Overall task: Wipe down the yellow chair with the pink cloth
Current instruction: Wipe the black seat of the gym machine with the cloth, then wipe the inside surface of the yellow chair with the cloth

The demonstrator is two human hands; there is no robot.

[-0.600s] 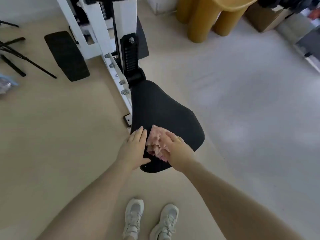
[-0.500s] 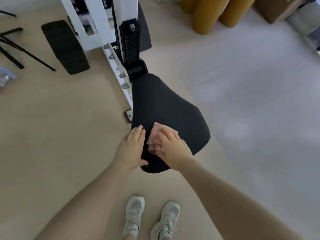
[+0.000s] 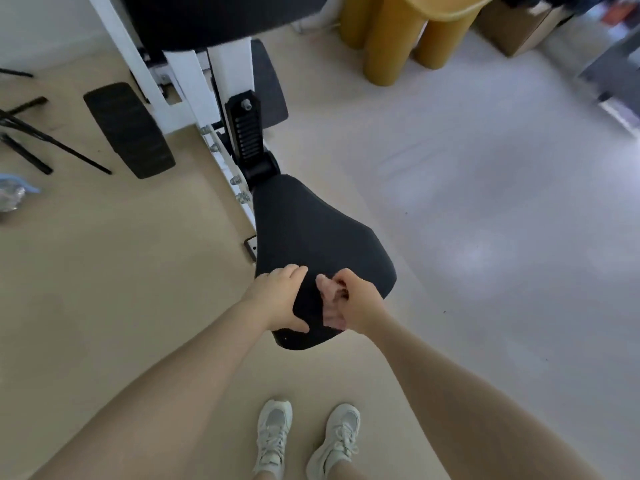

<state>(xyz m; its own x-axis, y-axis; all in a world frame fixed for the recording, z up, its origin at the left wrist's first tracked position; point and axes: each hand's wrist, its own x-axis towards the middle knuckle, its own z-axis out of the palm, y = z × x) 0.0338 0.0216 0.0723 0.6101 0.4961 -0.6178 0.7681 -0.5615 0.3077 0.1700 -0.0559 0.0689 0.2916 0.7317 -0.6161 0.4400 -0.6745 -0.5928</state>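
- Two bare hands meet at the near end of a black padded seat [image 3: 311, 237] on a white exercise machine [image 3: 180, 74], as we look down from head height.
- Our left hand [image 3: 277, 299] lies on the seat's near left edge, fingers together over the top and thumb spread along the rim.
- Our right hand [image 3: 360, 303] is curled tight around the pink cloth [image 3: 330, 306], which is bunched in the fist and touches the seat near its front edge.
- We see the yellow chair [image 3: 391, 36] at the top of the frame, well apart from both hands; only its thick round legs and part of its seat show, standing on the pale grey floor [image 3: 485, 202].
- We note a black foot pedal [image 3: 130, 129] to the left of the machine's frame, resting on the beige mat [image 3: 104, 271].
- Our white trainers [image 3: 304, 441] stand side by side on the mat, just below the seat's tip.
- Thin black rods [image 3: 45, 140] lie at the far left edge.
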